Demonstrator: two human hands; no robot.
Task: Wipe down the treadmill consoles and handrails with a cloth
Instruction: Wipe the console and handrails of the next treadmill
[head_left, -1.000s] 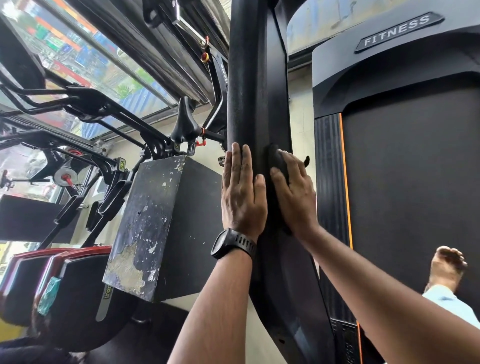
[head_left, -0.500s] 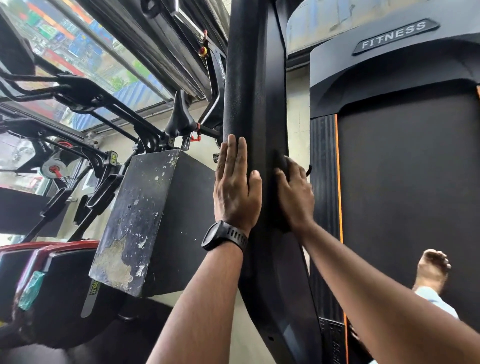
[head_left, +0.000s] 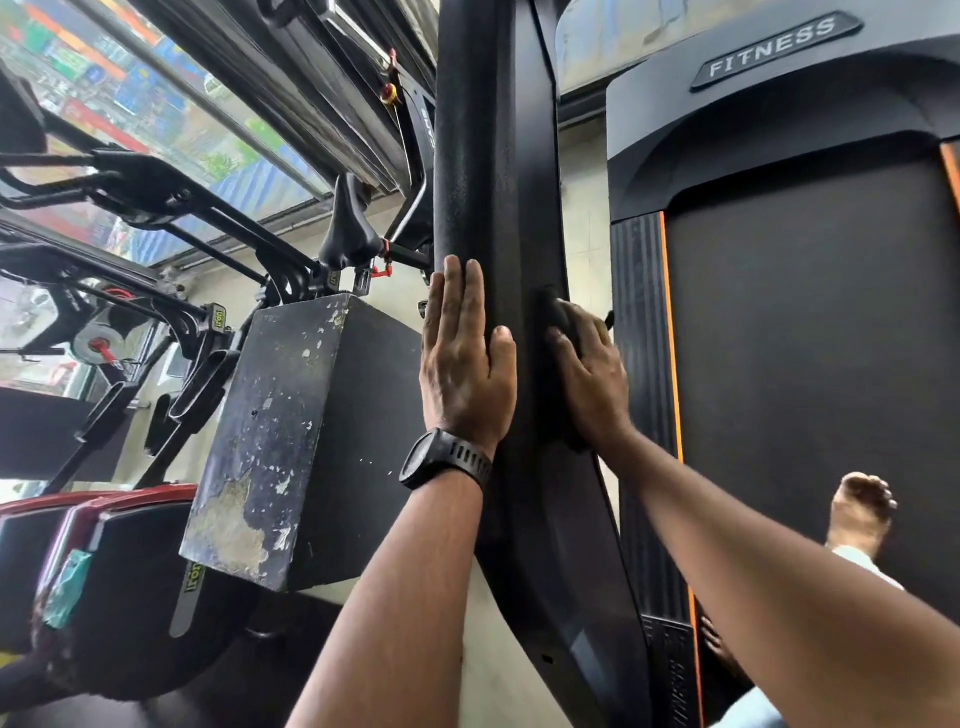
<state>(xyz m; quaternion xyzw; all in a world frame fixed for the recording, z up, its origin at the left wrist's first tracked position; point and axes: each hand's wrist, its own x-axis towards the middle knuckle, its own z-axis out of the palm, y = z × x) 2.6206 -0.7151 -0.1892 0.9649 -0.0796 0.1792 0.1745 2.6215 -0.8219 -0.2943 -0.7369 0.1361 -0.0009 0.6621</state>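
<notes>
Evidently we are mid-wipe on the handrail (head_left: 493, 156): our left grip (head_left: 465, 364) lies flat on the handrail's left face, fingers straight and together, while our right grip (head_left: 589, 374) curls over the dark cloth (head_left: 556, 312) and presses it against the handrail's right edge. We judge that the stretch of handrail above the cloth is left to wipe, and so are the consoles (none in view).

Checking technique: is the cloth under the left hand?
No, the cloth sits under the right hand; the left hand presses the handrail bare.
</notes>
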